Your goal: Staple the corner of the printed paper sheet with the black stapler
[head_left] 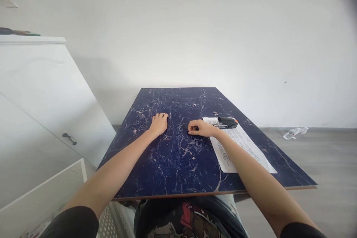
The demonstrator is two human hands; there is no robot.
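Observation:
My left hand (159, 123) lies palm down on the dark blue marbled table (178, 167), its fingers stretched forward over the surface and holding nothing. To its right, my right hand (201, 128) rests on its side on the same table. Its fingers are curled in toward the thumb, and nothing shows in them. Close beyond the right wrist, a black stapler (227, 122) with an orange tip lies across the top of some printed paper sheets (245, 148). My right forearm passes over the sheets and hides part of them.
A small dark object (216, 113) lies behind the stapler. A white cabinet (41, 93) with a dark handle stands at the left, above a white open bin (50, 189). A clear plastic item (295, 132) lies on the grey floor at the right. A white wall rises behind the table.

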